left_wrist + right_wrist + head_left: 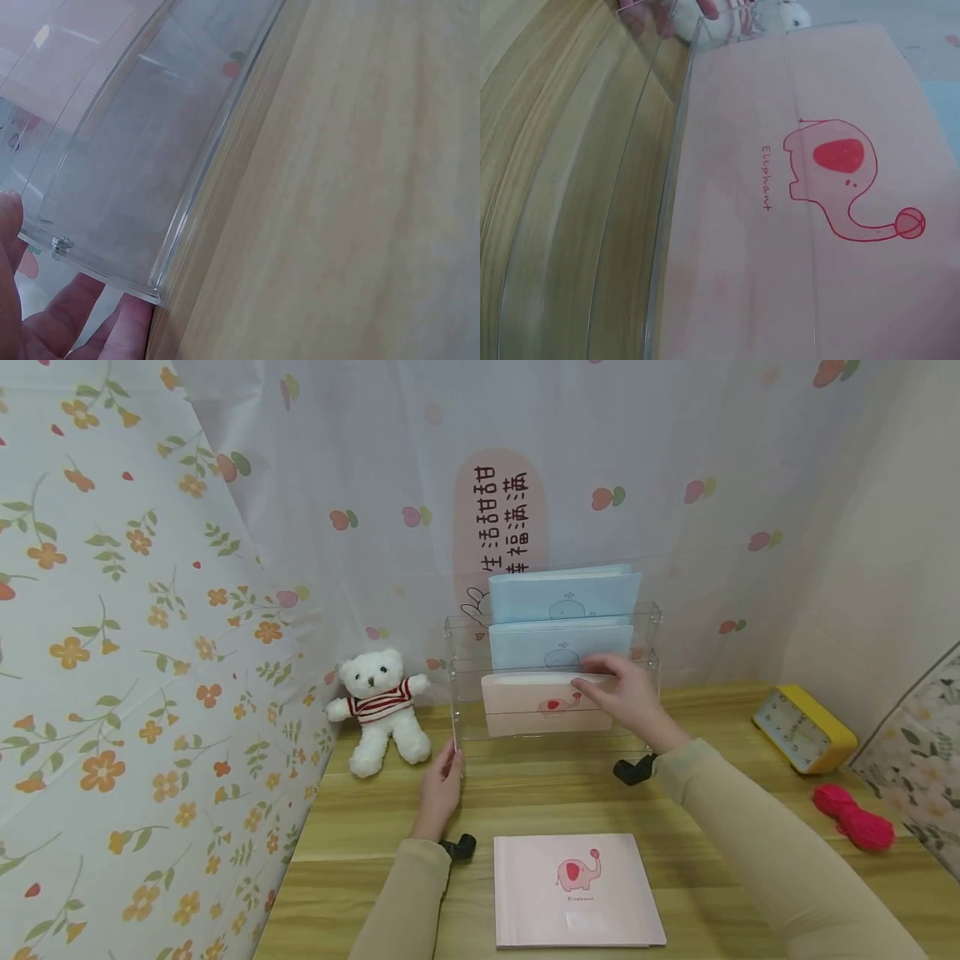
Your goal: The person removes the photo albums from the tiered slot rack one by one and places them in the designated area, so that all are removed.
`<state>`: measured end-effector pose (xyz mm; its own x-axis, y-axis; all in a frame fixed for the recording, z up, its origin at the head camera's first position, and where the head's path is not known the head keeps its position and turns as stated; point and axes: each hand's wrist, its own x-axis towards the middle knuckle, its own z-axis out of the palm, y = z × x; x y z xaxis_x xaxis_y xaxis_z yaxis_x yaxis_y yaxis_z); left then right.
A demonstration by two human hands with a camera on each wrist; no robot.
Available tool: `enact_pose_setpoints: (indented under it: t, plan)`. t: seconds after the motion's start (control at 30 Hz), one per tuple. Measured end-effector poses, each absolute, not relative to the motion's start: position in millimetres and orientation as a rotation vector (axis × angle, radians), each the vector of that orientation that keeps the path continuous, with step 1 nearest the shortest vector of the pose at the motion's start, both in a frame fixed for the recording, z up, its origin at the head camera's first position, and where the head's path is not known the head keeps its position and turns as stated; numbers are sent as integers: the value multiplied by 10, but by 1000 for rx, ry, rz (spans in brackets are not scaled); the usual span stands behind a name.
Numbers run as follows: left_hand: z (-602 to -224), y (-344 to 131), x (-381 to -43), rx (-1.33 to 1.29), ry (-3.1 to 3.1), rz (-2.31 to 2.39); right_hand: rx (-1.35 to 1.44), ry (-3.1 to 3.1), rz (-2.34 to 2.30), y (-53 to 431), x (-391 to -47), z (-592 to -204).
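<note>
A clear acrylic rack stands at the back of the table with booklets in its tiers. My left hand holds its lower left side; in the left wrist view the fingers lie along the outside of the clear panel. In the front tier sits a pink elephant booklet. My right hand pinches its top edge near the right corner, thumb in front. The right wrist view shows this pink cover behind the clear front, the right fingers out of sight. Two blue whale booklets stand in tiers behind.
Another pink elephant booklet lies flat on the table near the front. A white teddy bear sits left of the rack. On the right are a yellow alarm clock and a pink yarn skein. Patterned curtains hang behind.
</note>
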<state>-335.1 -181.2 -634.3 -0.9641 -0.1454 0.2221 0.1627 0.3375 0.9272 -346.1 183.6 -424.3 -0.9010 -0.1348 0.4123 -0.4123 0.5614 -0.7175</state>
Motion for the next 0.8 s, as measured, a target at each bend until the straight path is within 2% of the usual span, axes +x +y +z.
enact_pose_setpoints:
  t: [0.43,0.8]
  plan:
    - [-5902,-1704,-3049,-54,-2328,-1653,418,-2553,1261,1807,-3449,-4311]
    - [-5888,-1688,-3056,-5,-2345,-1706,364,-2601,1245,1781,-3416,-4297]
